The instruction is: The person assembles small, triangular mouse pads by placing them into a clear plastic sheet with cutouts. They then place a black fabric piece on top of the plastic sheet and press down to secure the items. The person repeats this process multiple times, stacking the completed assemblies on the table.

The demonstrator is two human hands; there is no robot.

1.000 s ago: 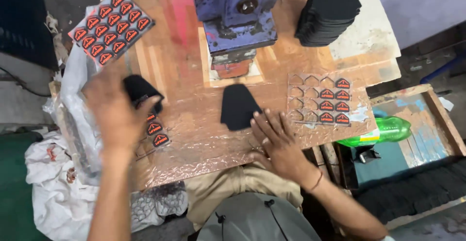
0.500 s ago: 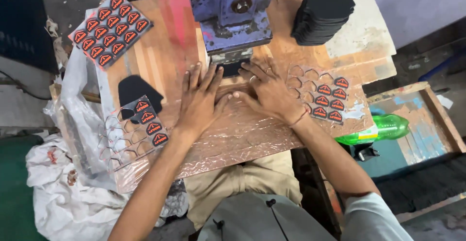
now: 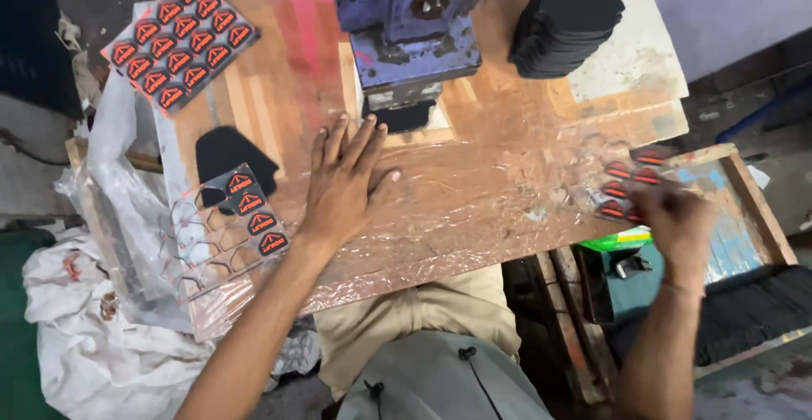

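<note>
on the wooden worktable (image 3: 507,158), wrapped in crinkled clear film, the left hand (image 3: 342,185) lies flat and open, fingers spread, palm pressed to the film just below the blue press machine (image 3: 410,22). a small black piece (image 3: 404,117) sits under the press head, just past the fingertips. the right hand (image 3: 681,225) is off the table's right edge, blurred, at a clear sheet of red-and-black badges (image 3: 626,187); whether it grips the sheet i cannot tell. left of the flat hand lies another clear sheet (image 3: 224,230), mostly empty cut-outs with four badges left, overlapping a black fabric piece (image 3: 227,153). a full badge sheet (image 3: 179,39) rests at the far left corner, and a stack of black pieces (image 3: 571,18) stands at the far right.
</note>
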